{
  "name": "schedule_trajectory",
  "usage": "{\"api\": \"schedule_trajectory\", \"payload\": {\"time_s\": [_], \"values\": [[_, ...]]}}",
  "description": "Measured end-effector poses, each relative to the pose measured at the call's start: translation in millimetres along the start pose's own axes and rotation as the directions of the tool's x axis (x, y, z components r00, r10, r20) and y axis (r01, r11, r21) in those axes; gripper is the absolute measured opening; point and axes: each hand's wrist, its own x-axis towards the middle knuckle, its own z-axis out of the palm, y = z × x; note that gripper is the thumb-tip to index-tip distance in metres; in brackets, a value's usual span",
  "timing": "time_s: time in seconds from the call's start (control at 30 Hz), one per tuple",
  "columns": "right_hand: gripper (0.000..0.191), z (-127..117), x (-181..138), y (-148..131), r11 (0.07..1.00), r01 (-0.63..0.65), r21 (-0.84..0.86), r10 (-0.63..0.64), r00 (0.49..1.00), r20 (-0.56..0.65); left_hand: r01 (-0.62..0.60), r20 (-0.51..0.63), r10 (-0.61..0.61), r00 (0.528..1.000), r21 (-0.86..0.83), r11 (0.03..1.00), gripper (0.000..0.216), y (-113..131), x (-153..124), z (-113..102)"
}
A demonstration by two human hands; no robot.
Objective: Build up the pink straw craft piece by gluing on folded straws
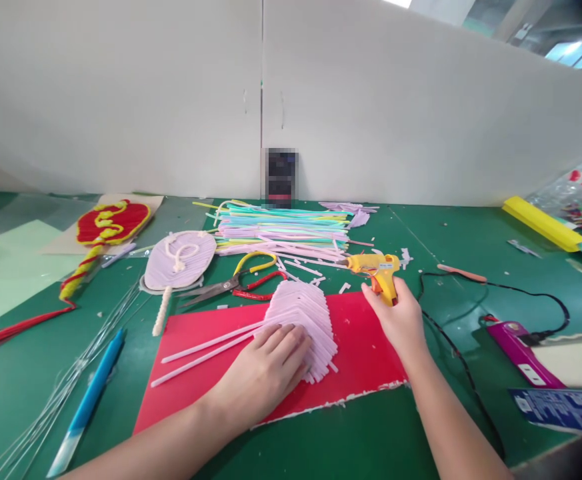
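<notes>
My left hand lies flat over a fan of lilac pipe cleaners set side by side in a leaf-like shape, pressing on its lower left part. Two long lilac stems stick out to the left from under my fingers. Beneath this piece is a red sheet with a ragged white front edge. My right hand is closed round the handle of a yellow glue gun. Its nozzle points left, above and apart from the lilac piece.
Behind lie bundled pastel pipe cleaners and red-and-yellow-handled scissors. To the left are a lilac fan, a red-and-yellow fan, thin wires and a blue pen-like tool. A black cord and purple power strip sit right.
</notes>
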Motion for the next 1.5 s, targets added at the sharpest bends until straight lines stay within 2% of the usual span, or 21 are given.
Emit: {"api": "schedule_trajectory", "payload": {"time_s": [0.1,0.23,0.37,0.5,0.6,0.67,0.83,1.0,1.1,1.2,1.3,1.4,1.5], "values": [[0.034,1,1,1,1.000,-0.019,-0.014,0.019,1.000,0.012,-0.011,-0.030,0.011,0.999,0.022,1.000,0.028,0,1,-1],[0.036,4,1,2,0.999,-0.033,-0.023,0.033,0.999,0.001,-0.009,-0.037,0.015,0.999,0.144,0.990,0.025,7,3,-2],[0.036,6,-1,4,0.999,-0.010,-0.036,0.011,1.000,0.017,0.015,0.091,-0.042,0.995,0.277,0.961,0.016,22,11,-4],[0.035,10,-3,6,0.998,0.053,-0.039,-0.051,0.997,0.055,0.044,0.232,-0.119,0.966,0.306,0.951,0.009,36,26,-1],[0.037,14,-4,8,0.994,0.091,-0.066,-0.087,0.994,0.064,0.074,0.244,-0.150,0.958,0.296,0.952,0.012,40,40,7],[0.037,16,-3,9,0.993,0.074,-0.094,-0.067,0.995,0.079,0.132,0.248,-0.207,0.947,0.288,0.949,0.016,42,48,12],[0.032,9,6,10,0.994,0.015,-0.110,0.012,0.971,0.238,0.318,0.300,-0.393,0.869,0.270,0.909,0.026,49,64,13],[0.031,-2,21,18,0.988,0.139,-0.073,-0.089,0.878,0.471,0.476,0.320,-0.541,0.777,0.264,0.839,0.032,55,72,8],[0.032,-3,26,23,0.978,0.198,-0.064,-0.136,0.839,0.526,0.509,0.327,-0.570,0.754,0.260,0.821,0.031,56,74,8],[0.034,-2,25,26,0.973,0.219,-0.077,-0.154,0.858,0.490,0.507,0.321,-0.566,0.760,0.252,0.824,0.023,57,73,10],[0.037,-3,20,28,0.969,0.239,-0.069,-0.180,0.864,0.470,0.524,0.257,-0.573,0.778,0.238,0.818,0.019,58,67,11],[0.040,-6,17,30,0.968,0.244,-0.064,-0.180,0.846,0.502,0.487,0.172,-0.519,0.837,0.198,0.851,0.015,56,54,11],[0.045,-7,16,31,0.962,0.253,-0.101,-0.174,0.855,0.489,0.433,0.085,-0.448,0.890,0.150,0.889,0.016,55,39,10]]}}
